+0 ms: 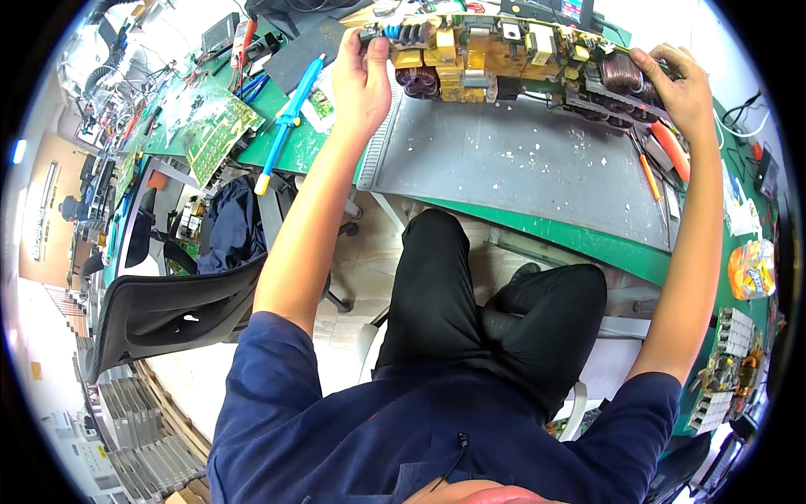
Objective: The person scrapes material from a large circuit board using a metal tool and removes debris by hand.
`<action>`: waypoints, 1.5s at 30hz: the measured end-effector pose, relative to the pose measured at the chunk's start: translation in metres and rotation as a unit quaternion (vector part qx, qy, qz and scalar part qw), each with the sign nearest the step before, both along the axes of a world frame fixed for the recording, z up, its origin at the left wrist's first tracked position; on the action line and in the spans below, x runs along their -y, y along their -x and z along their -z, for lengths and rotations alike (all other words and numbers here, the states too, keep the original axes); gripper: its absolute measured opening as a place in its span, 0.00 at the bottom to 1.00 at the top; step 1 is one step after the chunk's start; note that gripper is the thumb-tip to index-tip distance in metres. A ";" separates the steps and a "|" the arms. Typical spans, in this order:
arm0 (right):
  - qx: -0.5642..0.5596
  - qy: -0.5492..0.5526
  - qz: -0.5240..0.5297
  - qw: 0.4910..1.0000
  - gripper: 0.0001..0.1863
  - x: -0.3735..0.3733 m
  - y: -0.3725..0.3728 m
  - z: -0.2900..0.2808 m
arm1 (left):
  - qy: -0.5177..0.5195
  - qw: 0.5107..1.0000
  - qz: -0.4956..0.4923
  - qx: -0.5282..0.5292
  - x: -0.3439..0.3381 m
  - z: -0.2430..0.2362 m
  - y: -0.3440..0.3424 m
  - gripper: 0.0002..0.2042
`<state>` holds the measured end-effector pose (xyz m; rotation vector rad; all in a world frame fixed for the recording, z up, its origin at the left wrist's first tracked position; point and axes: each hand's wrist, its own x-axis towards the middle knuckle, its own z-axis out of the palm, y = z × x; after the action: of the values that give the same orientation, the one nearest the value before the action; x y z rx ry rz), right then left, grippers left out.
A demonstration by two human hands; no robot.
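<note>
Knees in black trousers (470, 302), nearest. Far, above grey mat (512, 160) on green worktop (588, 239): long circuit board (504, 55), yellow blocks, copper coils. Left hand (361, 80) pinches its left end; right hand (680, 88) wraps its right end. Best I grip edges only, level. Blue tool (290, 118) left.

both hands hold a long circuit board (512, 59) above a grey mat (512, 164) on the green bench (588, 239): left hand (361, 80) grips its left end, right hand (680, 88) its right end. a blue solder sucker (290, 118) lies well left; orange pliers (667, 151) lie just beside the right hand.
</note>
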<state>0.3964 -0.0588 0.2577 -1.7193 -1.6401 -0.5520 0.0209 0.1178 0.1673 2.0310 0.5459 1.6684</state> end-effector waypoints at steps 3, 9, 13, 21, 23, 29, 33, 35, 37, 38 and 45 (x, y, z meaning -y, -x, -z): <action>-0.027 0.060 0.035 0.997 0.31 -0.015 -0.007 -0.009 | 0.008 0.999 0.013 0.037 -0.018 -0.001 -0.011 0.13; -0.048 0.058 0.015 0.997 0.33 -0.032 -0.020 -0.010 | 0.048 0.997 0.003 0.056 -0.013 -0.001 -0.017 0.13; -0.059 0.098 0.017 0.993 0.34 -0.029 -0.018 -0.015 | 0.078 0.990 0.094 0.070 -0.010 -0.002 -0.014 0.18; -0.057 0.092 0.045 0.993 0.35 -0.018 -0.010 -0.012 | 0.093 0.989 0.114 0.032 -0.004 -0.007 -0.008 0.21; -0.057 0.091 0.052 0.993 0.35 -0.013 -0.006 -0.011 | 0.084 0.990 0.113 0.019 -0.002 -0.008 -0.005 0.22; -0.049 0.069 0.034 0.996 0.33 0.006 0.006 -0.002 | 0.081 0.990 0.114 -0.009 0.007 -0.003 0.006 0.20; 0.001 0.038 0.034 0.999 0.28 0.017 0.011 0.004 | 0.048 0.993 0.108 -0.009 0.019 0.001 0.011 0.20; 0.002 0.027 0.028 0.999 0.24 0.029 0.020 0.010 | 0.029 0.994 0.102 -0.017 0.021 0.006 0.014 0.19; 0.011 0.017 0.022 1.000 0.23 0.038 0.024 0.016 | 0.028 0.995 0.094 -0.035 0.026 0.012 0.020 0.17; 0.037 0.012 0.004 0.999 0.20 0.041 0.023 0.019 | 0.016 0.995 0.094 -0.043 0.028 0.015 0.023 0.17; 0.071 -0.036 -0.033 0.996 0.15 0.072 0.043 0.048 | -0.032 0.991 0.074 -0.105 0.055 0.022 0.042 0.18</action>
<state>0.3530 -0.1311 0.2102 -1.5995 -1.7473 -0.7081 -0.0213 0.0630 0.1456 2.2510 0.4050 1.4123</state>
